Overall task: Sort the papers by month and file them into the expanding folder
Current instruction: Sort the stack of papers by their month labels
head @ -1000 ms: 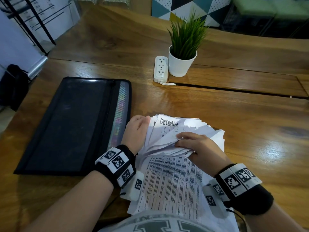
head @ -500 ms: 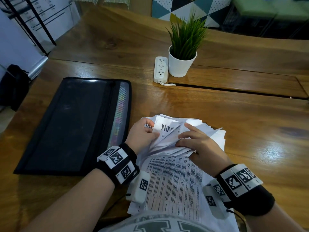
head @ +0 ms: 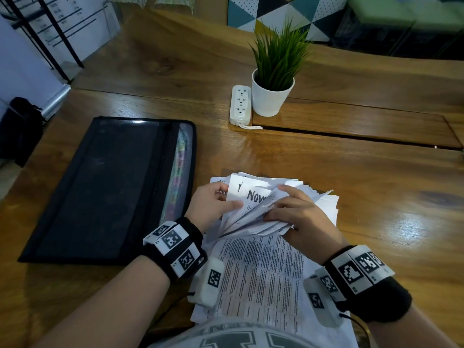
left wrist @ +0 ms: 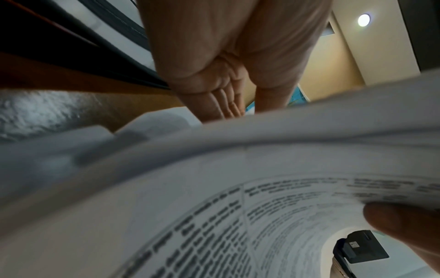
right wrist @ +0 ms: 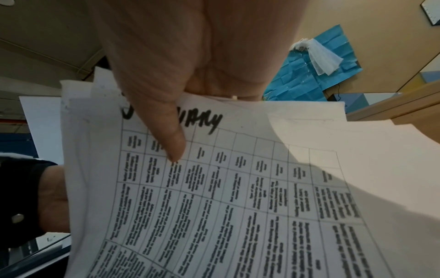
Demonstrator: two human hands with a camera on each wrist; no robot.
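A fanned stack of white papers (head: 266, 267) lies on the table in front of me, its far ends lifted. My left hand (head: 226, 199) pinches the stack's left edge, thumb on top. A sheet marked "Nov" (head: 256, 195) shows between my hands. My right hand (head: 278, 204) grips a bundle of raised sheets from the right. In the right wrist view my thumb (right wrist: 166, 122) presses on a table sheet (right wrist: 238, 188) headed with a word ending "uary". The left wrist view shows my palm (left wrist: 226, 56) behind curved sheets (left wrist: 214, 188). The black expanding folder (head: 108, 187) lies closed to the left.
A white pot with a green plant (head: 272, 96) and a white power strip (head: 240, 105) stand farther back, behind the papers. A groove (head: 351, 136) runs across the table to the right. A black bag (head: 17, 131) sits off the table's left edge.
One second ago a sheet marked "December" was on top; now the "Nov" sheet shows. My left hand has turned from lying on the stack's edge to pinching it, thumb on top.
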